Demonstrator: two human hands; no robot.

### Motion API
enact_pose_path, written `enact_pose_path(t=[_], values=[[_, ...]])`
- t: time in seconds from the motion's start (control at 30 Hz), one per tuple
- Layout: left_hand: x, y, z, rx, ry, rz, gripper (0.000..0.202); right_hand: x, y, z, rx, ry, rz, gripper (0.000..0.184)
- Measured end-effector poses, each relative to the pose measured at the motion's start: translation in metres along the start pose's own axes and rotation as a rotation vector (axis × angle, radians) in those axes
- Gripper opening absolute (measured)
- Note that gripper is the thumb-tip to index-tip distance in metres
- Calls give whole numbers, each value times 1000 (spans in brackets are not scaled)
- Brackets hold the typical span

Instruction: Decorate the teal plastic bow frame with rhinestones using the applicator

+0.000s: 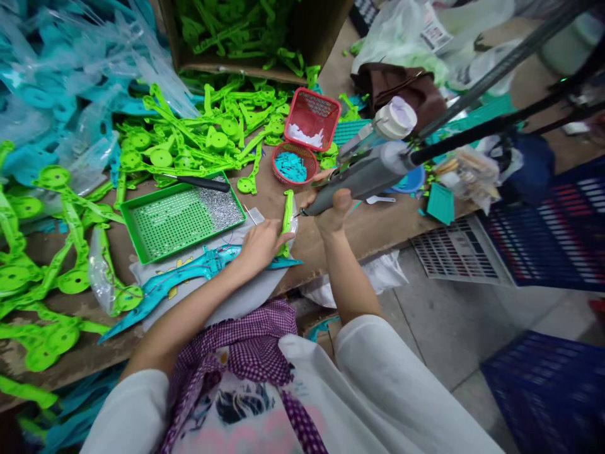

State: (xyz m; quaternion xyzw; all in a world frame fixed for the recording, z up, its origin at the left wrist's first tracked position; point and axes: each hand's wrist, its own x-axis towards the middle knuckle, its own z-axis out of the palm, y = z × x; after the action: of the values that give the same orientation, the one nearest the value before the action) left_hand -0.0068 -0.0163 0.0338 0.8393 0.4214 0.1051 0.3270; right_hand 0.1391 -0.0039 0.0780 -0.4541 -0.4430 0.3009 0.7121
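My right hand (334,207) is wrapped round a grey electric screwdriver (363,180). Its bit points left and ends beside the upright green plastic piece (287,213). My left hand (263,243) is closed on that green piece, with the thumb against it; some of the fingers are hidden. Under my left wrist lies a long blue plastic part (186,272) with thin wires along it, resting on a grey cloth (246,290). A thin metal rod (250,215) shows just beyond my left knuckles.
A green tray (163,224) holds small silvery screws, with a black-handled screwdriver (203,183) across its rim. Red baskets (312,120) hold small white and blue pieces. Green parts (198,139) pile up behind, before a cardboard box (255,70). Blue crates (553,378) stand at right.
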Motion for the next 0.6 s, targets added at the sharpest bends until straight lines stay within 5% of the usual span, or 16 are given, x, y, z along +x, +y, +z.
enact_pose_path(t=[0.2,0.6], values=[[53,10,7,43,-186,-256,46,-7,7,-7,-42,19,66,63],[56,-1,12,-119,-138,-335,28,-8,33,-6,55,1,115,62]])
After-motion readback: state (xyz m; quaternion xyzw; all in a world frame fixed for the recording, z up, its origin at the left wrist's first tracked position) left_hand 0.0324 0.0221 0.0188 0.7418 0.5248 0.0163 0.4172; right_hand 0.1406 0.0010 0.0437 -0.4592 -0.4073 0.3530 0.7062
